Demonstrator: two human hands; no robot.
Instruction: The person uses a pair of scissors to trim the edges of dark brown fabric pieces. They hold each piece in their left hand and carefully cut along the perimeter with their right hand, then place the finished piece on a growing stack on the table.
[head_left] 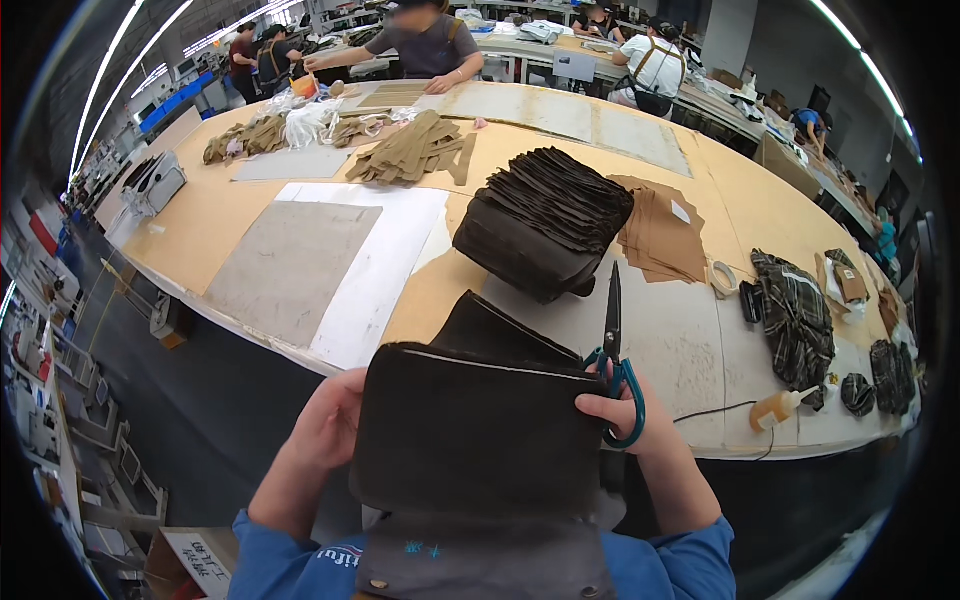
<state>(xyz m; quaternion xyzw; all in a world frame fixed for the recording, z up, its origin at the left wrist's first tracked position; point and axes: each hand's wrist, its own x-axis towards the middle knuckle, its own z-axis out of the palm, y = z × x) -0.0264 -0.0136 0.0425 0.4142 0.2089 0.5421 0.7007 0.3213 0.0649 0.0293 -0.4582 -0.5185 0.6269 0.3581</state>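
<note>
Both hands are closed on a stack of dark brown, flat-cut fabric pieces (480, 430), held close to the body, over the near edge of the tabletop (240, 225). The left hand (325, 430) clamps the stack's left edge, fingers tucked underneath. The right hand (625, 425) pinches the right edge while its fingers also sit in the loops of a pair of teal-handled scissors (613, 350), whose dark blades point away from the body and look shut.

The step in hand seems to be squaring up or checking the stack before trimming. The next move would call for shifting the right hand's grip off the fabric so the blades can open, while the left keeps the layers aligned.

Just beyond the hands lies a taller pile of similar dark pieces (545, 225); right of it sit tan cut panels (665, 235).
</note>
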